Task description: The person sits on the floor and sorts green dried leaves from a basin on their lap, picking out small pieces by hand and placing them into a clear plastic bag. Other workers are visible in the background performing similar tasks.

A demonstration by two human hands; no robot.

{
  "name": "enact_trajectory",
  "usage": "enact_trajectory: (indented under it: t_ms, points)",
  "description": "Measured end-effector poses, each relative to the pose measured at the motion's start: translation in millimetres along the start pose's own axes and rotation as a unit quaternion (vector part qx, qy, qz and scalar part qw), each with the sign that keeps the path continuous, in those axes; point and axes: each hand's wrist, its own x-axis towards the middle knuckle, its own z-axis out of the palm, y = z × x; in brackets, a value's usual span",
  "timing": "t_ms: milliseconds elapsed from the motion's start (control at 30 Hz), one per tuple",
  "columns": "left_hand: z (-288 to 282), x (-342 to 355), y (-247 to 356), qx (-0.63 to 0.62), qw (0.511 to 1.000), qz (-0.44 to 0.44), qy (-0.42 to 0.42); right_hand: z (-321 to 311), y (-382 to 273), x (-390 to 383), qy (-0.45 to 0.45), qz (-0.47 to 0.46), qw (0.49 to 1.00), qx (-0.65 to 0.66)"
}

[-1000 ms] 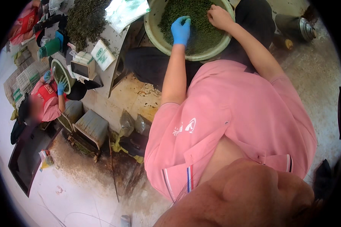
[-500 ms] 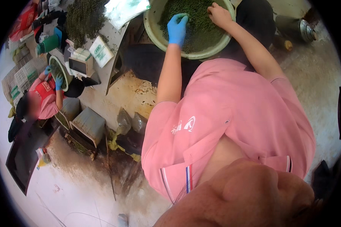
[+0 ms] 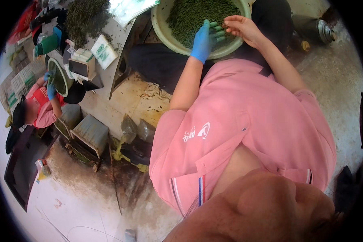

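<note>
Blue-gloved left hand (image 3: 206, 39) hovers over the basin (image 3: 160, 29) — bare right hand (image 3: 245, 30) alongside.

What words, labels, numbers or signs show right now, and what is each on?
Pink shirt: white emblem with lettering on the chest; wording not copied out here.
White packet: green print, too small to read.
Flat white bags: faint green print, too blurred to read.
Red apron on a co-worker: pale marking, too blurred to read.

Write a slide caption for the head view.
Blue-gloved left hand and bare right hand, held near each other over a pale round basin of dark-green granules.
</note>
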Motion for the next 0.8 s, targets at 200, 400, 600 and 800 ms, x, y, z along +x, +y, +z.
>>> enact_trajectory:
  t_ms: [200, 400, 600, 800]
  points:
    - [-19, -1, -1, -0.148, 0.989, 0.018, -0.01, 20, -14, -15, 0.061, -0.065, 0.985, -0.144]
    - [-53, -16, 169, -0.254, 0.924, 0.287, 0.006, -19, -21, -10, 0.12, -0.118, 0.979, -0.114]
    - [-81, 7, 200, 0.362, 0.778, 0.482, 0.179, -28, -19, -16, 0.154, -0.119, 0.979, -0.059]
    - [-66, 20, 169, 0.85, 0.362, 0.254, 0.286, -17, -42, -30, 0.185, -0.104, 0.976, -0.04]
